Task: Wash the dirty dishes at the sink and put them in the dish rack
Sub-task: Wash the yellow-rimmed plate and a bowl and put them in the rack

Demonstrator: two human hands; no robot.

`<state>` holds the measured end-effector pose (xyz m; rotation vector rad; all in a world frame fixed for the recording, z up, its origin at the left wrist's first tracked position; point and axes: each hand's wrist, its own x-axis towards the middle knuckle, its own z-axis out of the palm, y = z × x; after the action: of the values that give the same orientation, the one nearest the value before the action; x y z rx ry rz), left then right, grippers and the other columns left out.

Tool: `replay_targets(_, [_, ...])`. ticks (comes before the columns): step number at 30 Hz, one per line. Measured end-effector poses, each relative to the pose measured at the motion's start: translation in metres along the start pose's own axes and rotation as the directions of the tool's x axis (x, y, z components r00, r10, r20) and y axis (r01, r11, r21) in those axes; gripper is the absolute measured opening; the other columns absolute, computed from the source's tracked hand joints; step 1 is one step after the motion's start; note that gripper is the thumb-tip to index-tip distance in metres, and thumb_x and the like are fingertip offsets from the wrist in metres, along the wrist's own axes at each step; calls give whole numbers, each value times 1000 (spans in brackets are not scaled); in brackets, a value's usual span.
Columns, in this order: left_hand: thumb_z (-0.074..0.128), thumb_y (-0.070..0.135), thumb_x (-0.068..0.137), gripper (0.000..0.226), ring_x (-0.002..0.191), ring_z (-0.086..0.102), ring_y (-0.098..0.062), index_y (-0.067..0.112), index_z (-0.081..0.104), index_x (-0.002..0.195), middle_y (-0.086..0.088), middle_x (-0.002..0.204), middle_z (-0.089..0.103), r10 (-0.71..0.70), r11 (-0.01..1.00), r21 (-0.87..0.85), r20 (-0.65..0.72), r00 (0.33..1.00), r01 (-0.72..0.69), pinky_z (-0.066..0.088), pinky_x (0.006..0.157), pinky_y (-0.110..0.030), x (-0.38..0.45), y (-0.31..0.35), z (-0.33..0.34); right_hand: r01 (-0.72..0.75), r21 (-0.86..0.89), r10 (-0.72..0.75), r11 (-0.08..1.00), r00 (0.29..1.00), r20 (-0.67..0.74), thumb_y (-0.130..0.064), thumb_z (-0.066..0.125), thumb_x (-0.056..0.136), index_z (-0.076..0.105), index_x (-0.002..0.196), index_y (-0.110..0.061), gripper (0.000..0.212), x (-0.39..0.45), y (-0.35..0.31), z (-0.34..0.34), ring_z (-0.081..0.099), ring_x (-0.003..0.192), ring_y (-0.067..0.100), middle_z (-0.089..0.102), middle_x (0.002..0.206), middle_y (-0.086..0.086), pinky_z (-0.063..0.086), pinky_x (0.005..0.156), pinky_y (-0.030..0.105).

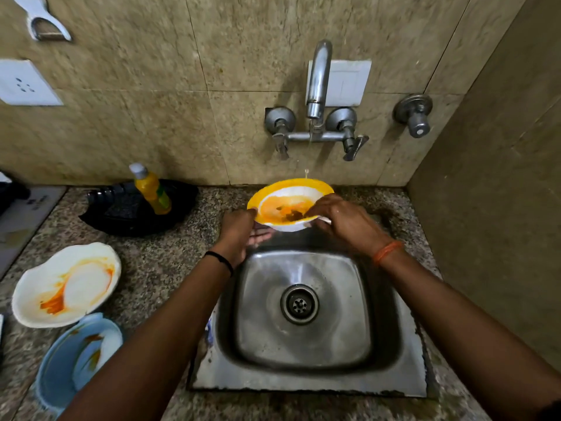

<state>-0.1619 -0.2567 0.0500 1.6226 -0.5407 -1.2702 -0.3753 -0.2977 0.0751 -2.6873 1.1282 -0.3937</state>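
Head view: yellow-rimmed bowl [288, 205] held tilted over far edge of sink [303, 378], below tap [317, 86]. Left hand [239, 232] grips its left rim; right hand [340, 220] fingers curl over its right rim. Recommend centring the residue under the thin stream.

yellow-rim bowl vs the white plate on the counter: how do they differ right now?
The yellow-rimmed bowl is held up over the sink by the left hand and right hand; the white plate lies untouched on the counter. The bowl is round with a yellow rim; the plate is all white with a wavy edge. The bowl sits under the tap's trickle; the plate does not. Both carry orange food residue.
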Motion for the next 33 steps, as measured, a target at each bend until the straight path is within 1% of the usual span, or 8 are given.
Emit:
replay_targets(3, [55,23,95,33,116,59,-21,13,60,126,-7,126,63,443,782,475,32,896,-403,44,99,-29,-1,-3,-3,-140,221,121,965,988,95,-36,59,92,68,101,-16,24,15,3,-15,63,91,20,68,95,1,45,76,31])
replay_targets(6, [60,33,91,38,110,59,-11,14,63,124,0,123,65,532,586,556,283,798,-589,43,97,-22,-7,-4,-3,-262,320,207,911,959,194,-37,62,90,69,99,-16,24,31,10,-26,61,89,18,67,95,1,44,77,32])
replay_targets(9, [55,37,83,41,101,65,-21,13,68,113,-3,109,71,534,515,602,331,778,-610,50,90,-33,1,7,-6,-290,431,196,854,948,249,-45,69,79,67,83,-23,23,47,15,-27,62,84,17,66,85,-4,48,76,38])
replay_targets(12, [55,31,81,32,92,67,-23,16,72,104,-3,97,73,524,562,568,318,790,-601,53,83,-37,6,21,-1,-373,580,357,724,922,148,-31,79,74,70,97,-18,27,58,19,-25,63,90,15,67,97,-3,50,75,29])
replay_targets(15, [59,22,88,25,99,66,-26,14,72,108,-7,105,73,509,561,601,293,810,-570,49,81,-30,6,33,19,-465,661,699,589,703,-129,-32,69,85,71,85,-17,15,61,22,-24,63,82,14,68,83,-2,43,71,20])
replay_targets(19, [55,18,90,22,95,64,-30,15,70,106,-10,104,72,532,405,715,323,783,-570,45,74,-30,9,43,47,-540,667,832,513,503,-233,-48,55,90,71,71,-8,47,67,21,-28,66,76,24,71,75,6,44,68,26])
replay_targets(27, [54,23,92,29,98,63,-34,19,65,119,-14,107,70,600,129,798,409,687,-588,47,76,-33,5,55,68,-621,425,752,658,522,-401,-51,41,94,64,107,-6,52,73,40,-38,61,101,40,67,108,21,48,83,39])
replay_targets(33, [51,22,94,29,95,64,-31,21,64,120,-10,106,71,651,-25,760,506,566,-650,47,74,-35,1,49,57,-440,819,869,368,476,-134,-42,40,99,68,92,-9,44,73,47,-32,70,63,20,73,76,11,57,70,24])
